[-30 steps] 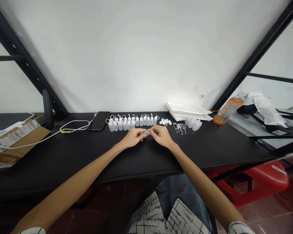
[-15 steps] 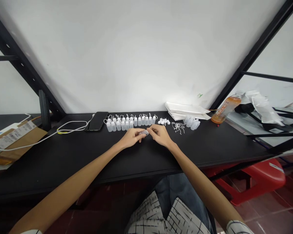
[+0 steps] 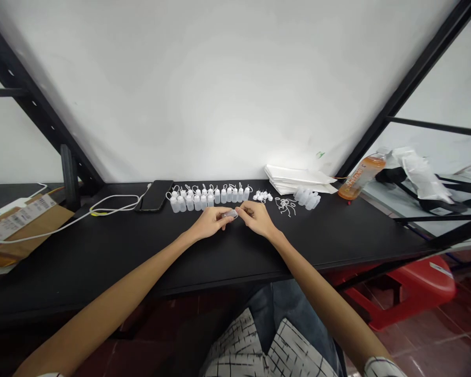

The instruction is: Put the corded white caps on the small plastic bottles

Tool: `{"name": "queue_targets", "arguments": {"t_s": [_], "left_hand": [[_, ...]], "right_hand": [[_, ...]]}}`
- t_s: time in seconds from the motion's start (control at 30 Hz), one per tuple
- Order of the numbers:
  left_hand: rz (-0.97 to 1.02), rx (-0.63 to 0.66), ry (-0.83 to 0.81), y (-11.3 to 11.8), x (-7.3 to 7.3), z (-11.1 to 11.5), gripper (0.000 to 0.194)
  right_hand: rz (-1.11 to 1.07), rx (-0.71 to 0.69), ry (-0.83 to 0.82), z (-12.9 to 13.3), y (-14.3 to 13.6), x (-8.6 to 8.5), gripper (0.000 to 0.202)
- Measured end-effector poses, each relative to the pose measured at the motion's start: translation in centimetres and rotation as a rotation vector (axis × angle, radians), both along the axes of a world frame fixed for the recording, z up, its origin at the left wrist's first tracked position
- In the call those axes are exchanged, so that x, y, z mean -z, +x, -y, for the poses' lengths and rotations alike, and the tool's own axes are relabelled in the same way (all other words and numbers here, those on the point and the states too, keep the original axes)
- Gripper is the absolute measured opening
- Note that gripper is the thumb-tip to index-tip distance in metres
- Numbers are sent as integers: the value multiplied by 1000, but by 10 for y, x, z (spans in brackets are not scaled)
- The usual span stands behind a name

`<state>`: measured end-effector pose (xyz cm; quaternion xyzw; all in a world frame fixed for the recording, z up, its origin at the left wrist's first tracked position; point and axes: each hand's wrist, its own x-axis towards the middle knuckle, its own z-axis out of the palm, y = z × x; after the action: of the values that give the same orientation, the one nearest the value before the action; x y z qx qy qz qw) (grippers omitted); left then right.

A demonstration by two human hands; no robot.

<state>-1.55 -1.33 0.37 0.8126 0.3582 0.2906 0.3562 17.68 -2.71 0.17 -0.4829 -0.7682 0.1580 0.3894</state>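
Above the front part of the table, my left hand point(image 3: 212, 222) is closed around a small translucent squeeze bottle point(image 3: 230, 213), which lies nearly sideways in its fingers. My right hand point(image 3: 258, 217) is pinched at the bottle's right end; the fingertips hide what they grip there. Behind my hands stand rows of similar filled-out bottles point(image 3: 198, 202) with white caps and loop straps. Just past my right hand lies a little group of white caps with thin tips point(image 3: 262, 196). Farther right are loose white straps point(image 3: 286, 206) and several uncapped bottles point(image 3: 306, 198).
A black phone point(image 3: 155, 196) with a white cable point(image 3: 118, 197) lies left of the bottles. At the far left is a brown parcel point(image 3: 21, 225). White sheets point(image 3: 298, 179) and an orange drink bottle point(image 3: 362, 175) are at the back right. A red stool point(image 3: 419, 293) stands below.
Both hands stay almost in place on the small bottle, with only slight finger movement. The whole view has shifted a little.
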Motion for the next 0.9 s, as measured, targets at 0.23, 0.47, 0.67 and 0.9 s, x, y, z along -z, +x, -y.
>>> {"name": "queue_targets", "arguments": {"t_s": [0.23, 0.47, 0.67, 0.9], "left_hand": [[-52, -11, 43, 2, 3, 3, 32], [-3, 12, -5, 1, 0, 3, 32], [-61, -20, 67, 2, 4, 4, 29], [-58, 7, 28, 2, 3, 3, 32]], "right_hand": [[56, -9, -40, -2, 1, 0, 45], [12, -16, -10, -2, 2, 0, 40], [12, -27, -70, -3, 3, 2, 42], [23, -11, -38, -3, 3, 0, 37]]}}
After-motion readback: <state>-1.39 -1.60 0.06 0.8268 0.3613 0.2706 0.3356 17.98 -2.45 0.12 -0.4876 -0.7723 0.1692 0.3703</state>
